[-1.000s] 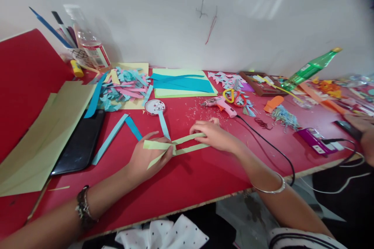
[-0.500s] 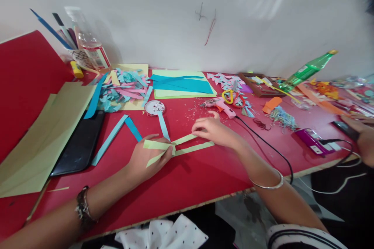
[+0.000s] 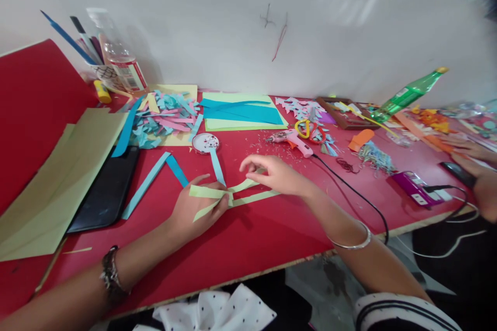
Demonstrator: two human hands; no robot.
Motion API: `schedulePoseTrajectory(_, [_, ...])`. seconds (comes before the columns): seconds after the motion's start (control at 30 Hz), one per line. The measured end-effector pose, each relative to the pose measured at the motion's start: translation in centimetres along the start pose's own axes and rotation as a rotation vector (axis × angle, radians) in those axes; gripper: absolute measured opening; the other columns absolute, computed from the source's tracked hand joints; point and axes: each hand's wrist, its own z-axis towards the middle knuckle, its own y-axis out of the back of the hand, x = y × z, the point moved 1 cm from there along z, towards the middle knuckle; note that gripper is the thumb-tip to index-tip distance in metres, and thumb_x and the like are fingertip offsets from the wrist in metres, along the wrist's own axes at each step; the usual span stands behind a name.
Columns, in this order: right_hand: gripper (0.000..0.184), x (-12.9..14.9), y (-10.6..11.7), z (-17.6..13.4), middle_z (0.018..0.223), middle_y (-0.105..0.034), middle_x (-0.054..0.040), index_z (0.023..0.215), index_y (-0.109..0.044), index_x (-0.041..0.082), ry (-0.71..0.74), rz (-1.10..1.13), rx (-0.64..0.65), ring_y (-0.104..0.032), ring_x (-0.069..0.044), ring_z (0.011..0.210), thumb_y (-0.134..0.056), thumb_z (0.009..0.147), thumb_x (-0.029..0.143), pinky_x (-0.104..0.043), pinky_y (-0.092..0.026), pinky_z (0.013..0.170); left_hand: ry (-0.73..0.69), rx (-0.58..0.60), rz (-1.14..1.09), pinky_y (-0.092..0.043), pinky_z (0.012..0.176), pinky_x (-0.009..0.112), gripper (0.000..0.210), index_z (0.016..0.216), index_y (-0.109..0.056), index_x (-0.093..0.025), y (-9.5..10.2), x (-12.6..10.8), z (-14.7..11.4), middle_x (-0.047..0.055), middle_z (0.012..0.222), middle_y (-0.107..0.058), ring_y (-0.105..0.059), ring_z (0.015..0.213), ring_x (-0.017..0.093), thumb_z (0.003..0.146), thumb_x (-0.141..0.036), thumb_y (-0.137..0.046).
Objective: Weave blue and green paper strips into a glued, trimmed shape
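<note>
My left hand (image 3: 200, 204) is closed on several pale green paper strips (image 3: 209, 193) that cross near its fingertips. Two of the strips run out to the right, and shorter ends lie over the back of the hand. My right hand (image 3: 274, 173), fingers curled, has the upper pale green strip (image 3: 241, 184), which bows upward and passes behind the fingers. A light blue strip (image 3: 216, 165) reaches from a small white lid (image 3: 205, 143) to my left hand. Left of that hand lies a folded blue strip (image 3: 147, 186).
Behind my hands are a pink glue gun (image 3: 293, 140), scissors (image 3: 310, 131) and blue paper (image 3: 243, 113). A black phone (image 3: 104, 194) lies left beside cut paper scraps (image 3: 165, 119). A purple power box (image 3: 417, 189) and another person's hand (image 3: 485, 186) are at right.
My right hand has moved left with the upper strip, which now bows upward instead of lying straight. My left hand stays in place. At right, the other person's hand has shifted off the dark phone.
</note>
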Motion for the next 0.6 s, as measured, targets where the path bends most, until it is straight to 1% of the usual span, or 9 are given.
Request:
schedulePoseTrajectory(0.1, [0.014, 0.5, -0.9, 0.9, 0.078, -0.054, 0.0002, 0.093, -0.051, 0.019, 0.05, 0.219, 0.016, -0.054, -0.011, 0.073, -0.045, 0.081, 0.02, -0.024, -0.043, 0.068, -0.037, 0.034, 0.06, -0.035, 0.095, 0.038, 0.03, 0.08, -0.061, -0.02, -0.1, 0.1, -0.1, -0.001, 0.083, -0.068, -0.061, 0.08, 0.016, 0.087, -0.024, -0.032])
schedulePoseTrajectory(0.2, [0.013, 1.0, -1.9, 2.1, 0.074, -0.052, 0.0017, 0.092, -0.051, 0.018, 0.077, 0.353, 0.005, -0.052, -0.009, 0.067, -0.045, 0.081, 0.018, -0.023, -0.043, 0.065, -0.031, 0.025, 0.064, -0.038, 0.092, 0.037, 0.029, 0.08, -0.061, -0.02, -0.2, 0.2, -0.1, -0.001, 0.09, -0.068, -0.062, 0.084, 0.017, 0.087, -0.024, -0.033])
schedulePoseTrajectory(0.3, [0.011, 1.2, -2.8, 3.1, 0.072, -0.05, 0.0025, 0.09, -0.05, 0.017, 0.048, 0.458, 0.021, -0.051, -0.008, 0.059, -0.046, 0.08, 0.016, -0.022, -0.043, 0.06, -0.004, 0.013, 0.034, -0.04, 0.089, 0.036, 0.027, 0.085, -0.06, -0.021, -0.2, 0.3, -0.2, 0.0, 0.097, -0.066, -0.061, 0.088, 0.017, 0.087, -0.025, -0.033])
schedulePoseTrajectory(0.37, [0.01, 0.9, -3.1, 3.5, 0.073, -0.051, 0.0024, 0.089, -0.05, 0.017, 0.02, 0.5, 0.02, -0.051, -0.007, 0.057, -0.047, 0.079, 0.016, -0.022, -0.043, 0.059, 0.014, 0.0, 0.018, -0.042, 0.085, 0.034, 0.025, 0.091, -0.058, -0.02, -0.1, 0.2, -0.2, 0.001, 0.097, -0.066, -0.061, 0.088, 0.018, 0.087, -0.025, -0.034])
schedulePoseTrajectory(0.47, [0.01, 0.1, -3.3, 3.7, 0.076, -0.052, 0.0017, 0.088, -0.05, 0.017, -0.037, 0.507, -0.014, -0.052, -0.007, 0.057, -0.048, 0.078, 0.015, -0.023, -0.043, 0.059, 0.043, -0.012, 0.016, -0.047, 0.07, 0.028, 0.022, 0.093, -0.055, -0.018, 0.1, 0.0, -0.1, 0.003, 0.094, -0.066, -0.062, 0.081, 0.017, 0.086, -0.026, -0.036])
schedulePoseTrajectory(0.53, [0.009, -0.5, -3.3, 3.7, 0.077, -0.052, 0.0021, 0.088, -0.05, 0.018, -0.076, 0.504, -0.041, -0.051, -0.006, 0.056, -0.049, 0.078, 0.016, -0.022, -0.043, 0.058, 0.076, -0.022, 0.031, -0.045, 0.058, 0.025, 0.022, 0.095, -0.054, -0.019, 0.3, -0.3, -0.1, 0.002, 0.087, -0.066, -0.063, 0.071, 0.016, 0.086, -0.028, -0.036])
schedulePoseTrajectory(0.6, [0.009, -0.9, -3.3, 3.6, 0.075, -0.052, 0.0029, 0.087, -0.05, 0.018, -0.104, 0.505, -0.059, -0.051, -0.006, 0.055, -0.049, 0.079, 0.017, -0.022, -0.042, 0.057, 0.105, -0.022, 0.045, -0.042, 0.051, 0.023, 0.023, 0.1, -0.052, -0.019, 0.4, -0.5, -0.1, 0.0, 0.079, -0.066, -0.062, 0.064, 0.015, 0.086, -0.03, -0.037])
